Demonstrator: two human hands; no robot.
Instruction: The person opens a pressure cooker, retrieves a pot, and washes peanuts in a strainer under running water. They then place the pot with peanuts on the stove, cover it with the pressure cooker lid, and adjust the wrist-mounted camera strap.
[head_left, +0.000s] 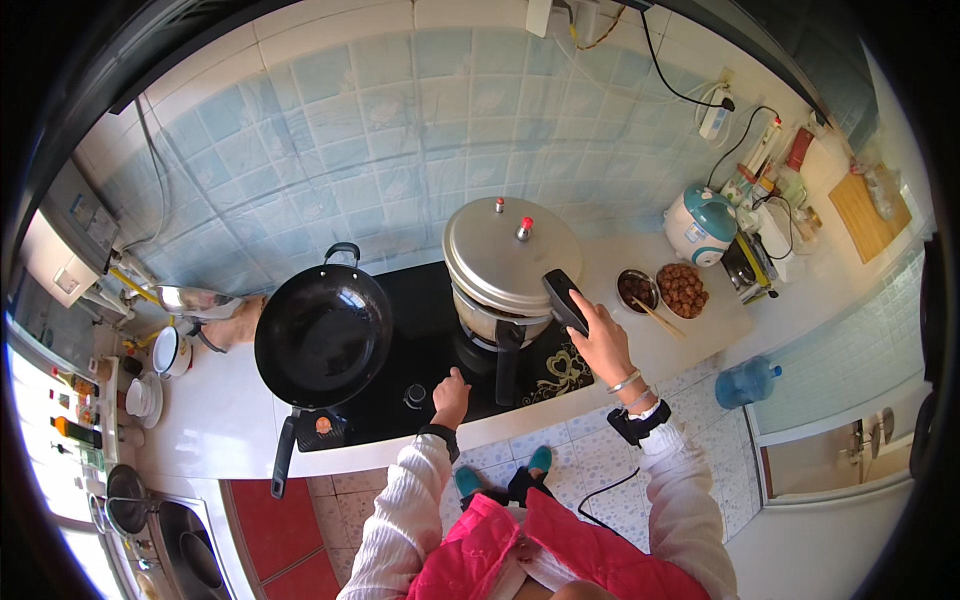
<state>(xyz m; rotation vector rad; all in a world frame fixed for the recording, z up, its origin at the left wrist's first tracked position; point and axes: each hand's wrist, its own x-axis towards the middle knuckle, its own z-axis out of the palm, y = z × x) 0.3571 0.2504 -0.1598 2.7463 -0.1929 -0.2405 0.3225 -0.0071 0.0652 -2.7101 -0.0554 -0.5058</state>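
Observation:
My right hand (601, 339) is on the black handle of the pressure cooker lid (499, 259), its fingers at the handle's edge. The lid rests on the pressure cooker (480, 322), turned so that its handle lies to the right of the black pot handle (508, 365). This cooker stands on the right burner of the black glass cooktop (416, 322). My left hand (451, 394) is over the cooktop's front, with curled fingers, right of a round control knob (415, 396). An empty black wok (323, 335) sits on the left burner, handle towards the front.
On the right counter stand a metal bowl (637, 291) of dark food with chopsticks (660, 319), a bowl of reddish-brown balls (682, 290) and a blue-and-white rice cooker (701, 225). A water jug (746, 381) is on the floor. A sink (196, 551) is at lower left.

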